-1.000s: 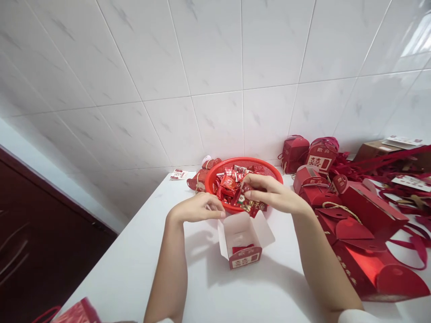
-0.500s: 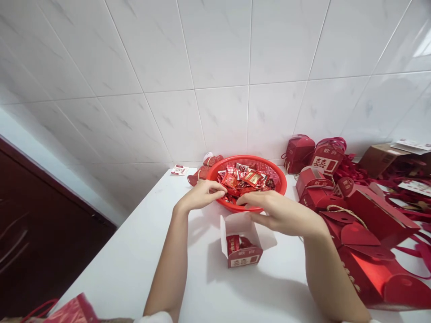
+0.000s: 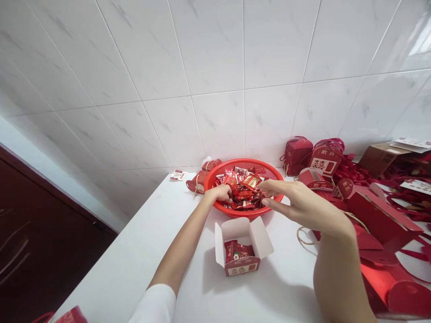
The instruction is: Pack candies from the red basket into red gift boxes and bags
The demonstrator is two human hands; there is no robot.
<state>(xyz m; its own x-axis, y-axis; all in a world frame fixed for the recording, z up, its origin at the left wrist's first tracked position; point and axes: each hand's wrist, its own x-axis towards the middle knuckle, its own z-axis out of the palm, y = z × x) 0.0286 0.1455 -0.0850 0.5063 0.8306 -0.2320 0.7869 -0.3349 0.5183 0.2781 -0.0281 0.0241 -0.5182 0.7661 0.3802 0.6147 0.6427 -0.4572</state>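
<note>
Your left hand [image 3: 218,194] curls into the wrapped sweets [image 3: 244,195], grip unclear, right hand [image 3: 299,204] half open, empty; rushing could knock sweets past the red basket [image 3: 266,169] and open carton [image 3: 242,268].

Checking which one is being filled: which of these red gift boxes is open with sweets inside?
The small box in front of the red basket: flaps spread, wrapped sweets inside, unlike the closed boxes by the wall.
</note>
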